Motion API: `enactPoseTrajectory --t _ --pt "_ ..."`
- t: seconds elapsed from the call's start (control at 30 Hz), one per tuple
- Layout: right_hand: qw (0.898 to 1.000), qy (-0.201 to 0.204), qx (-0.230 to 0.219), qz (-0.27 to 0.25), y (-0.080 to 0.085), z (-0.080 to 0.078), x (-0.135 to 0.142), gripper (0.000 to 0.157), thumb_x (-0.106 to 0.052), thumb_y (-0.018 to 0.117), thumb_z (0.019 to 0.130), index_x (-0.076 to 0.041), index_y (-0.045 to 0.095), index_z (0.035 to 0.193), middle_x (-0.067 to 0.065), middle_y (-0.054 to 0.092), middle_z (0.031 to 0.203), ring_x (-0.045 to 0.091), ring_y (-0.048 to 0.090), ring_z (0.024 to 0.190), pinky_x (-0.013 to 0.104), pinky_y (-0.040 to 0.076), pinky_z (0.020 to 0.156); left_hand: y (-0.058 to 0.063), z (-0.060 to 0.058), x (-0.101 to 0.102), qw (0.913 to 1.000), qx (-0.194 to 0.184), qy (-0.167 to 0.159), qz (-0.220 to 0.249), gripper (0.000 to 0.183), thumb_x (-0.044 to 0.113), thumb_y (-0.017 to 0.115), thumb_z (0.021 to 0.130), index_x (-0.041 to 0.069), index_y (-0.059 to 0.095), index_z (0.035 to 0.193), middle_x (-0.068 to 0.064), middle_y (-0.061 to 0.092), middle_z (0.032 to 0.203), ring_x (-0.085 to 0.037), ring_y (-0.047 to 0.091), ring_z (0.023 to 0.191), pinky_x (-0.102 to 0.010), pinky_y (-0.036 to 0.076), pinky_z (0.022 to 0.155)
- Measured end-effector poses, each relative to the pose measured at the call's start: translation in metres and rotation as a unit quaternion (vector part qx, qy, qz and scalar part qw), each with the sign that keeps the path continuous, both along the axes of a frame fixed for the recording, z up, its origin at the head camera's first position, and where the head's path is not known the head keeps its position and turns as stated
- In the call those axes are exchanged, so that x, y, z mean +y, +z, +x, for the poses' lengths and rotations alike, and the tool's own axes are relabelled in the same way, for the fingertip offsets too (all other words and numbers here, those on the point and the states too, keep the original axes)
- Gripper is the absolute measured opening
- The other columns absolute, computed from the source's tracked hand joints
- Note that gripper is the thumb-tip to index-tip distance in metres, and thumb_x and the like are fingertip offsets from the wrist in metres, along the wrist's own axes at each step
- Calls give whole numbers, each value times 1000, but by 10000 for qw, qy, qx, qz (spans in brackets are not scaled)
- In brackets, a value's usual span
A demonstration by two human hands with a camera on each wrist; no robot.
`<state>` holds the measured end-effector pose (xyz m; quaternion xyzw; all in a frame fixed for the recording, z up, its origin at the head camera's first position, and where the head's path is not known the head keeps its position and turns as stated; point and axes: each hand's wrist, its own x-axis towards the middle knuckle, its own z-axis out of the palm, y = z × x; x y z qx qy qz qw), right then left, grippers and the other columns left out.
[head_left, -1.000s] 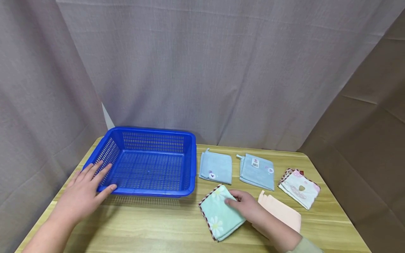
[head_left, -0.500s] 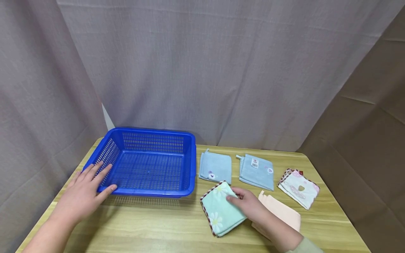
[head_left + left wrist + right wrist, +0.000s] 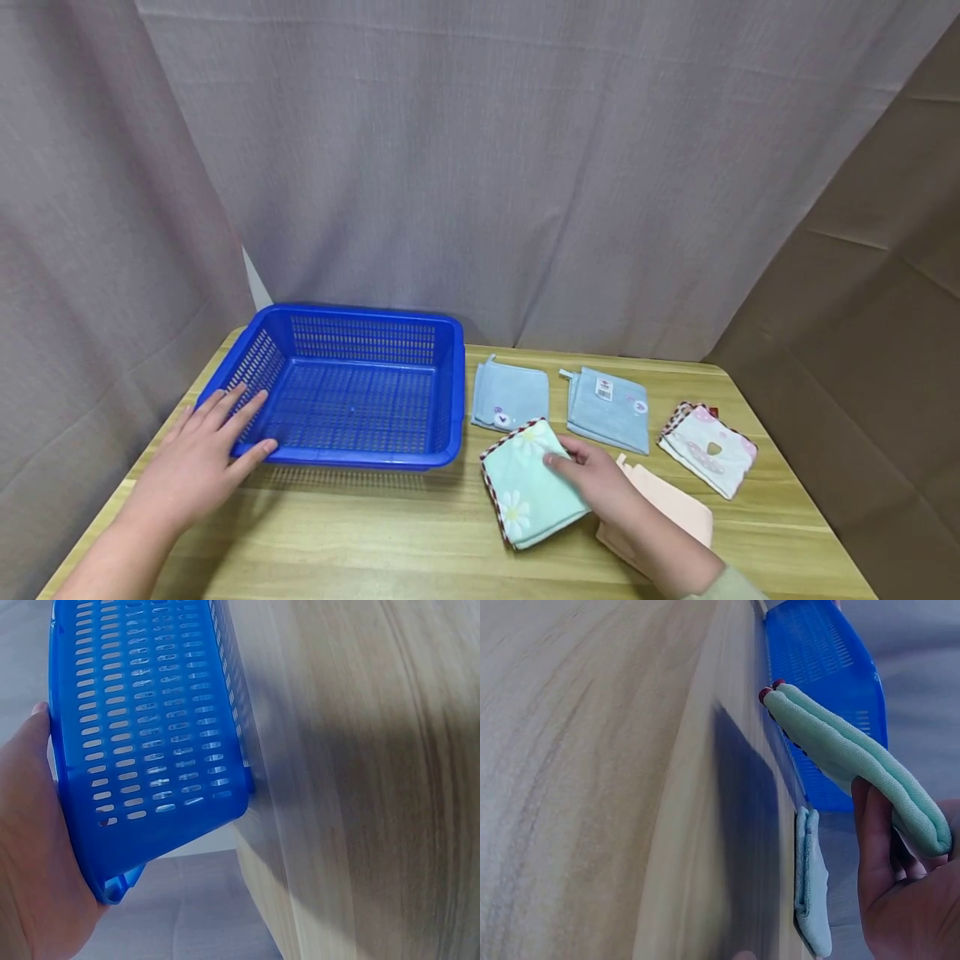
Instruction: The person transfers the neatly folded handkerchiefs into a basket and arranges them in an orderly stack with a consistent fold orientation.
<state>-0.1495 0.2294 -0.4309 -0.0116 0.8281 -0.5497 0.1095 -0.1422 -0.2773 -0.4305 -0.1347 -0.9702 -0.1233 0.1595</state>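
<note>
My right hand (image 3: pixel 602 485) pinches a folded mint-green towel (image 3: pixel 528 492), thumb on top and fingers beneath. White daisies and a brown checked edge mark this towel. In the right wrist view the folded green towel (image 3: pixel 847 750) is raised off the table, its shadow on the wood below. At the left, my left hand (image 3: pixel 193 468) rests on the near left corner of a blue plastic basket (image 3: pixel 352 456), fingers spread over the rim. The left wrist view shows the basket's slotted wall (image 3: pixel 142 735) beside that hand. Nothing lies inside the basket.
Two folded light-blue towels, one nearer the basket (image 3: pixel 513 393) and one with a label (image 3: pixel 611 412), lie at the back. A white patterned towel (image 3: pixel 708 450) is at the right. A peach towel (image 3: pixel 671 504) lies partly under my right forearm. Grey curtain (image 3: pixel 450 167) stands behind the table.
My right hand has lifted the green towel slightly and moved it a little up and to the right, so it now overlaps the nearer light-blue towel's edge. The left hand and basket stay put.
</note>
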Motion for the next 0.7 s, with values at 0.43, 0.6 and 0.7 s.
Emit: enactPoseTrajectory --t 0.43,0.6,0.7 --pt "9984 -378 -201 -368 14 1 1 57 -23 63 97 1 46 145 10 72 96 20 68 72 33 58 66 -1 -1 -1 10000 -55 -35 -63 68 52 54 98 15 39 153 -23 35 154 -49 27 142 -55 -5 120" --pt "9974 -425 -167 -550 21 1 1 57 -21 62 97 2 43 147 9 71 97 19 67 71 32 58 65 0 0 -1 10000 -55 -44 -68 67 51 55 98 14 41 152 -23 35 154 -49 27 141 -53 -7 120" --pt "9965 -466 -160 -671 23 1 3 57 -20 61 98 3 42 147 8 71 98 18 68 71 32 58 65 1 0 -1 9999 -80 -36 -83 67 51 54 98 14 40 152 -23 35 155 -50 26 142 -54 -7 120"
